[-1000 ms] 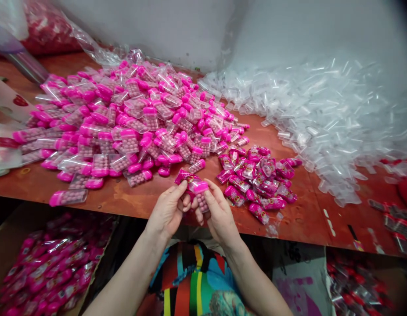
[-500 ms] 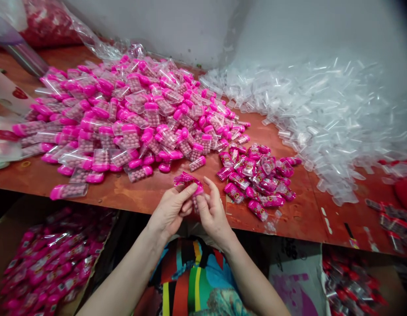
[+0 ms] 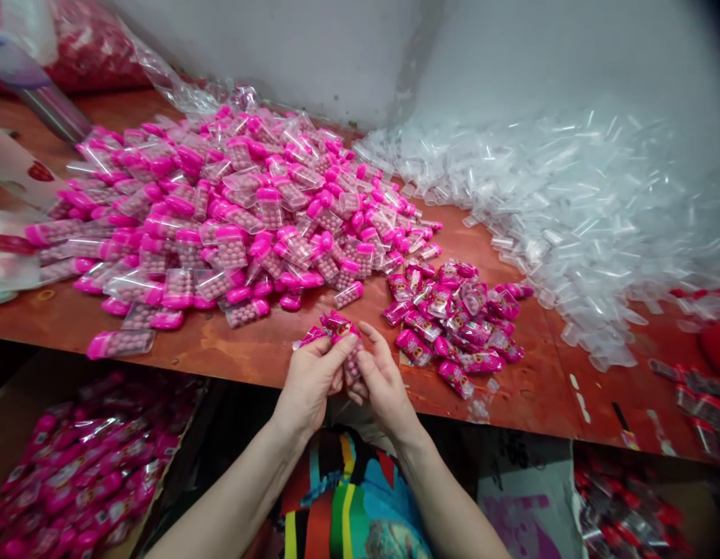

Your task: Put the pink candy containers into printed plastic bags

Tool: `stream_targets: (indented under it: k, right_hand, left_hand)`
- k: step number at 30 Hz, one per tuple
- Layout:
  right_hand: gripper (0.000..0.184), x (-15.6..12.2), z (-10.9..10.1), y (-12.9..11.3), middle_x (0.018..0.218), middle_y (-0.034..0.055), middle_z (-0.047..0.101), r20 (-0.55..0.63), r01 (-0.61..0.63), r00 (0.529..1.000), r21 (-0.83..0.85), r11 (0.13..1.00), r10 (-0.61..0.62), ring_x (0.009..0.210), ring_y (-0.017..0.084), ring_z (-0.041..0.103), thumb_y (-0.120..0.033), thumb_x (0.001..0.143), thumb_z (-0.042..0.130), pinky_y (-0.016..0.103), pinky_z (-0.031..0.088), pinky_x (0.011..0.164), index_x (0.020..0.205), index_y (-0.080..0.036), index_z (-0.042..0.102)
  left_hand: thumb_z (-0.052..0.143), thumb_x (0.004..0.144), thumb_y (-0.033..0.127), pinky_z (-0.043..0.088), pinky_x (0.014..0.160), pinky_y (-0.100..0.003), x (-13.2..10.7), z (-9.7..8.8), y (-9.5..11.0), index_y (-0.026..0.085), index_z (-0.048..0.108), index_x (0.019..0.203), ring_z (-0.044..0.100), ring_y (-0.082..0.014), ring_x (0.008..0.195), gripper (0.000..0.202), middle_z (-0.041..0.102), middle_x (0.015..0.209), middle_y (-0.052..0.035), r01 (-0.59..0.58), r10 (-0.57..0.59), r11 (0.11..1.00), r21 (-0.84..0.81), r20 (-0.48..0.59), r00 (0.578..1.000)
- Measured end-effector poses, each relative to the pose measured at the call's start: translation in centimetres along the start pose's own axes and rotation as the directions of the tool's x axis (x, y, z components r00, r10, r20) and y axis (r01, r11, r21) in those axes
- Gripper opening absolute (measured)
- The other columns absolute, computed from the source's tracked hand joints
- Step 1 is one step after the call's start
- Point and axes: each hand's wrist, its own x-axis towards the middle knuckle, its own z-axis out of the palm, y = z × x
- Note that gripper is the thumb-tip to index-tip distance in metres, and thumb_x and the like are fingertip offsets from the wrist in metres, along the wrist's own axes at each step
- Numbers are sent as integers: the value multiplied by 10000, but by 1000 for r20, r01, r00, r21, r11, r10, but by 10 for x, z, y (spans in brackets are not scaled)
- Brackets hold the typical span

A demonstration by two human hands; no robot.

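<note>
Close together at the table's front edge, both hands work on one candy box. My left hand (image 3: 311, 382) is closed, its thumb and fingers pinching a pink printed wrapper sleeve (image 3: 338, 321) at the top of the box. Between the fingers of my right hand (image 3: 385, 387) is the clear candy box (image 3: 353, 363), filled with small pink balls. The sleeve seems to cover its pink cap, which I cannot make out clearly. Just beyond lies a big heap of pink-capped candy boxes (image 3: 237, 210). Right of my hands sits a smaller pile of sleeved candy boxes (image 3: 453, 318).
Empty clear containers (image 3: 546, 202) are heaped along the wall at the right. Below the red-brown table (image 3: 220, 353), a box at lower left holds wrapped pink packs (image 3: 85, 473). Red-and-clear pieces (image 3: 627, 505) fill another box at lower right. A wall closes off the back.
Both hands have shifted slightly down and right. The sleeve has turned in my left fingers and now sits over the top of the box, where the pink cap showed before.
</note>
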Motion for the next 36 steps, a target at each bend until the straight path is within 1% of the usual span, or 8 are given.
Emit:
stream_targets:
  k: [3,11,20,25,27,30,33,36]
  right_hand:
    - [446,3,2,-1,755,-30,525,-55,79,995,-116,990,-86,562,92,491,-405,921,540,212,457,543,1330,-283,411]
    - [462,-2,-13,-2,622,-68,499,106,15,994,-95,995,-5,433,67,388,-423,945,493,188,333,427,1353,-252,355]
    - [447,5,-21,5,512,-110,452,25,-9,1000,-10,1000,9,355,65,340,-439,911,547,177,326,373,1296,-254,414]
    - [475,1,-55,-23,608,-43,556,-141,37,986,-322,946,-87,442,105,461,-421,908,545,217,375,423,1328,-222,445]
    - [572,-1,-73,-42,690,0,618,-299,120,897,-544,830,-326,535,145,547,-420,912,527,254,427,490,1415,-208,356]
    - [706,6,-79,-58,693,22,648,-341,50,728,-839,542,-595,588,193,598,-391,919,514,314,467,587,1505,-161,195]
    - [456,33,-56,-49,795,77,689,-163,68,822,-923,380,-545,638,215,633,-398,954,420,346,482,657,1349,-180,478]
    - [414,72,-19,-27,910,102,705,-121,41,914,-922,386,-388,819,260,677,-484,963,357,380,488,761,1179,-207,575]
  left_hand:
    - [789,675,405,208,370,-168,-3,4,-3,151,589,681,319,-33,356,324,443,430,80,2,-1,1000,14,-25,1000]
    - [676,797,449,243,393,-176,3,-4,5,149,551,615,346,-42,348,373,401,375,70,14,-19,999,40,126,992]
    - [637,809,483,240,373,-179,0,6,-11,149,543,581,393,-59,351,415,528,438,-3,54,-78,989,137,179,981]
    - [572,857,482,288,396,-204,-7,5,-12,163,677,773,380,-85,357,346,515,431,22,-36,-32,939,341,192,981]
    - [597,857,410,413,501,-228,-10,-6,-7,191,722,887,541,-130,498,255,649,605,-27,-240,202,836,493,129,971]
    - [585,872,309,482,819,-309,-10,-31,-2,218,739,895,658,-225,901,181,722,984,-86,-466,502,482,742,201,841]
    - [501,910,245,507,747,-325,-6,-51,-8,245,671,1172,674,-252,956,312,604,1328,-84,-374,520,57,926,293,803]
    - [470,924,221,515,674,-312,-1,-58,-18,256,629,1245,692,-250,921,360,527,1419,-80,-300,462,-218,929,369,807]
